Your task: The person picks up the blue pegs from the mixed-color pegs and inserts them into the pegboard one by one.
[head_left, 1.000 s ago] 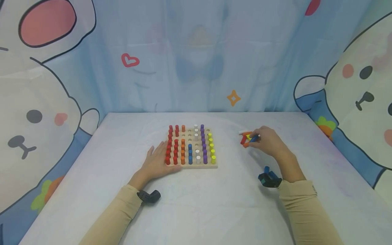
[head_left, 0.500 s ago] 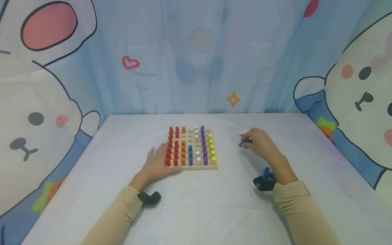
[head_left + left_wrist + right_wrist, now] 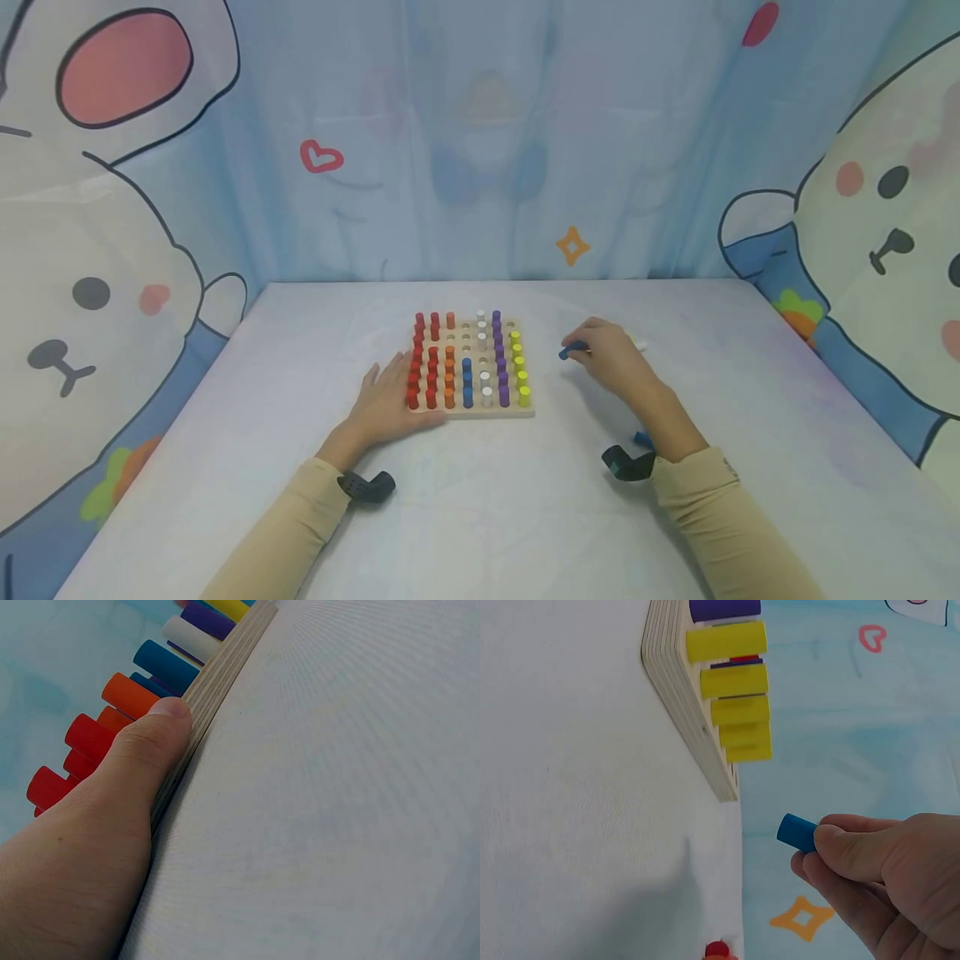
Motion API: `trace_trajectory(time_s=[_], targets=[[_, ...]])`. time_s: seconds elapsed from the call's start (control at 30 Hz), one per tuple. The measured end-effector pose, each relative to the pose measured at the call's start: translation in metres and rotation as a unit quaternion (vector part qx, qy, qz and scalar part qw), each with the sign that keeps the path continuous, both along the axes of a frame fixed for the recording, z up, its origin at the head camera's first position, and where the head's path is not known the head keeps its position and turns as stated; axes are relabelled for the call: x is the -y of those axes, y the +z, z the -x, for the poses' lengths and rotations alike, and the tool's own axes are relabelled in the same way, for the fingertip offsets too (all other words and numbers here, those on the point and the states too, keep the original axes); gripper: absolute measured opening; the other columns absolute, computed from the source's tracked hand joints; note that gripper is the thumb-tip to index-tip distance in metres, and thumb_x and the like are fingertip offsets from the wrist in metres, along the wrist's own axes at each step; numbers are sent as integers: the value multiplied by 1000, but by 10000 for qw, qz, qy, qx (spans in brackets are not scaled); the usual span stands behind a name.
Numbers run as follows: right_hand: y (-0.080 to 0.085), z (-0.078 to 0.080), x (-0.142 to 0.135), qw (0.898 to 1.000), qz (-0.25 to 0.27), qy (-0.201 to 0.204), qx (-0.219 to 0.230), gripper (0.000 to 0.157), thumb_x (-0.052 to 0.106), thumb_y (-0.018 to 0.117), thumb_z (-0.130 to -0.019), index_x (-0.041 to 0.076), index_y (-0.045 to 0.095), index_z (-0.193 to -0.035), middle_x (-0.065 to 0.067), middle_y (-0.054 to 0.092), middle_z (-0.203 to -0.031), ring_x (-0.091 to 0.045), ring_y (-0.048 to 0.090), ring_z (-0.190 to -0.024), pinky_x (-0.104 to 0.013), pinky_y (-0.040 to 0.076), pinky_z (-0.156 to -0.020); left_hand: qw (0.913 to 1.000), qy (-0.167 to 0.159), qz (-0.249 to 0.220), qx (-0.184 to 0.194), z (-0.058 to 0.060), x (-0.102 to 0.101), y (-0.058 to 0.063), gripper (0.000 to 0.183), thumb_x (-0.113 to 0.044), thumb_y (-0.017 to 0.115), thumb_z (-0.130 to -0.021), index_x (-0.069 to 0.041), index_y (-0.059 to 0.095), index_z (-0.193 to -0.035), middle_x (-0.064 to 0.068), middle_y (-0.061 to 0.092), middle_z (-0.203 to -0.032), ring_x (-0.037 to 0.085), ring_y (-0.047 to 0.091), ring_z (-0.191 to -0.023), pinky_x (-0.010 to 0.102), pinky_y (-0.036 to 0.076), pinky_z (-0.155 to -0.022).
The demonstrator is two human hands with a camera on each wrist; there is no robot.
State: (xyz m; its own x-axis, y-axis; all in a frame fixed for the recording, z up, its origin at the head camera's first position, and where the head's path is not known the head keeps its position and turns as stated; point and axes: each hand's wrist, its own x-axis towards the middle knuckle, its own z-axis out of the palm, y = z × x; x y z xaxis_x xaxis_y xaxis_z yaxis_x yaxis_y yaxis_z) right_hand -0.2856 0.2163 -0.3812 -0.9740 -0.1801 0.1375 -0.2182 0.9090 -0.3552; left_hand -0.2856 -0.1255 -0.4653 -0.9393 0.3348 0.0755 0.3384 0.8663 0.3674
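Head view: right hand [image 3: 611,354] is raised above the white-covered bench [image 3: 487,517], right of a pale wooden pegboard [image 3: 472,414]. Its fingers are closed in a pinch on a blue cylindrical peg [image 3: 573,350]. Left hand [image 3: 392,398] rests at the board's near left corner, fingers extended, gripping nothing. Only this view gives the full layout of upright pegs, left to right: red pegs [image 3: 431,379] in two columns, then orange pegs [image 3: 449,377], blue pegs [image 3: 467,383], white pegs [image 3: 486,392], purple pegs [image 3: 502,379], yellow pegs [image 3: 519,362].

Left wrist view adds the thumb lying along the board's layered near edge. Right wrist view adds the held peg's free end, projecting past thumb and fingers.

Obscured: a small white piece [image 3: 642,345] behind the right hand is mostly covered; a red round end [image 3: 718,949] is cut off at the right wrist view's lower border. Cannot tell whether the right palm contains anything more.

Surroundings: faint hand shadow on the bench; behind, a pale blue curtain [image 3: 480,242] printed with white cartoon animals [image 3: 112,225], a red heart outline [image 3: 322,157] and an orange star [image 3: 573,246].
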Motion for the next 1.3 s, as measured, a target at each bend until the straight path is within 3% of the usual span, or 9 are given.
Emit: trace_trajectory(time_s=[0.43, 0.87, 1.03, 1.3], targets=[[7, -6, 26, 9977, 137, 308, -593, 26, 5, 60, -92, 5, 66, -118, -10, 62, -112, -26, 61, -104, -41, 53, -91, 10000, -20, -67, -39, -3, 1, 4, 117, -81, 52, -71, -8, 13, -153, 10, 21, -159, 25, 13, -148, 54, 6, -118], [6, -3, 50, 9976, 268, 415, -495, 32, 11, 52, -97, 9, 60, -128, -8, 55, -120, -22, 61, -99, -35, 55, -87, 10000, -34, -45, -72, 0, 3, 1, 116, -82, 51, -71, -9, 13, -153, 8, 20, -159, 25, 12, -148, 55, 6, -118], [5, -3, 58, 9960, 412, 484, -633, 31, 11, 57, -95, 12, 62, -126, -6, 58, -112, -21, 61, -97, -35, 55, -87, 10000, -48, -41, -66, 0, 2, 1, 117, -82, 51, -70, -9, 12, -153, 8, 21, -159, 25, 12, -148, 54, 6, -118], [1, 0, 69, 9923, 709, 625, -796, 19, 9, 69, -86, 10, 68, -105, -4, 65, -103, -19, 65, -100, -33, 56, -85, 9999, -52, -78, -76, 1, 2, 0, 117, -83, 51, -70, -10, 12, -153, 7, 21, -159, 24, 13, -148, 54, 6, -118]])
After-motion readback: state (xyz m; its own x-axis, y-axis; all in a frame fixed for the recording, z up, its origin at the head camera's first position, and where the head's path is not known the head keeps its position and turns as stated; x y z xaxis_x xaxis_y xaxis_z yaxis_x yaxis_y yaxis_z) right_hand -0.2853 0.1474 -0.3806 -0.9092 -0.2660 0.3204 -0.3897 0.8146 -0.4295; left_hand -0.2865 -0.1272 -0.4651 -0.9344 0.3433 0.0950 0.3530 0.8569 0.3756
